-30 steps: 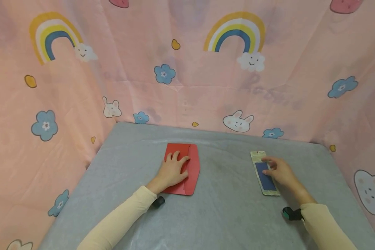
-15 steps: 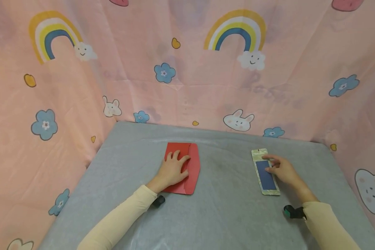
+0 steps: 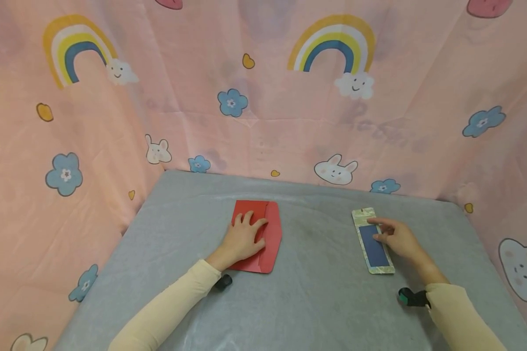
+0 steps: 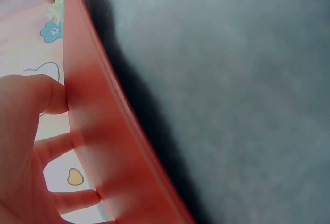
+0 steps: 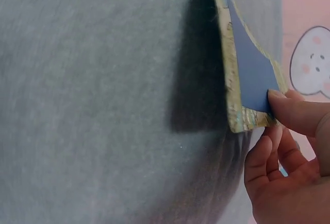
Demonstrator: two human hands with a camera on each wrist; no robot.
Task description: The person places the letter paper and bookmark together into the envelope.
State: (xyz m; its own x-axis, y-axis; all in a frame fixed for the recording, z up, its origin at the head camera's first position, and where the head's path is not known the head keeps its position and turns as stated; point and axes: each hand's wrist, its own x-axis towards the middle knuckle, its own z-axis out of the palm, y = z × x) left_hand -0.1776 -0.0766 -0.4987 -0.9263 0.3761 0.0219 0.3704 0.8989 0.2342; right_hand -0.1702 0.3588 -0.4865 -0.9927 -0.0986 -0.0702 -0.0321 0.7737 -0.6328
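Observation:
A red envelope (image 3: 272, 239) with its flap spread to the right lies left of the middle of the table. My left hand (image 3: 241, 240) rests over it with fingers spread. In the left wrist view, the fingertips touch the far side of the envelope (image 4: 103, 121). Toward the right is a slim, flat piece (image 3: 372, 251) with a pale green marbled border, a blue panel and a small hole near its top. My right hand (image 3: 399, 239) holds it by its right side. The right wrist view shows the thumb (image 5: 294, 113) on the blue panel and fingers behind the edge.
Grey cloth covers the table (image 3: 316, 302). A pink printed curtain (image 3: 268, 122) hangs behind it and along both sides. A black wrist camera sits under the left wrist (image 3: 223, 282), and another under the right wrist (image 3: 410, 297).
My right hand and the flat piece have shifted very slightly, and its top end sits a little farther away. My left hand and the envelope stay in place.

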